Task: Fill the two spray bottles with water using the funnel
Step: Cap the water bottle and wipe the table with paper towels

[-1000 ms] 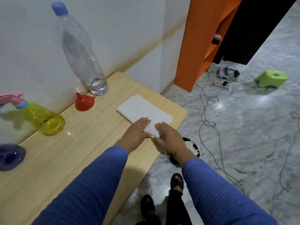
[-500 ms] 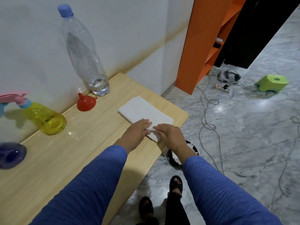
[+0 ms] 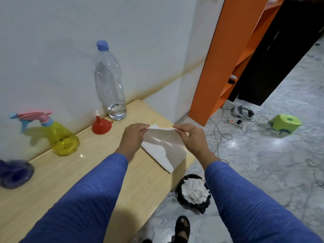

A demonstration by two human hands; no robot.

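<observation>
A single sheet of white tissue point(image 3: 163, 142) was pinched at its two upper corners, one corner between the thumb and curled fingers point(image 3: 142, 129) of the left hand point(image 3: 133, 139) and the other in the same manner by the right hand point(image 3: 192, 139). The sheet was held lifted above the folded tissue stack point(image 3: 156, 155) lying near the right end of the wooden worktop point(image 3: 70, 181).

The task's own things were untouched and stood to the left. The red funnel point(image 3: 101, 126) was resting mouth-down just beside the clear water bottle point(image 3: 110, 85), which was capped, upright against the wall and held only a little water at its base. The yellow spray bottle point(image 3: 61, 135), with its pink trigger head fitted, stood further left. The purple spray bottle point(image 3: 14, 172) was seen only in part at the frame's edge, blurred, and its head could not be made out.

Several risks could be judged from this arrangement. The thin sheet could be torn if the two pinches were drawn apart too sharply. The stack lay close to the worktop's edge, above a black bin point(image 3: 192, 193) holding crumpled tissue, so it could be dragged off by a clinging sheet. The tall, nearly empty water bottle was judged light and easy to topple if it were brushed by a sleeve during a reach for the funnel. It also appeared that little water remained for any further filling, so a shortfall was possible.
</observation>
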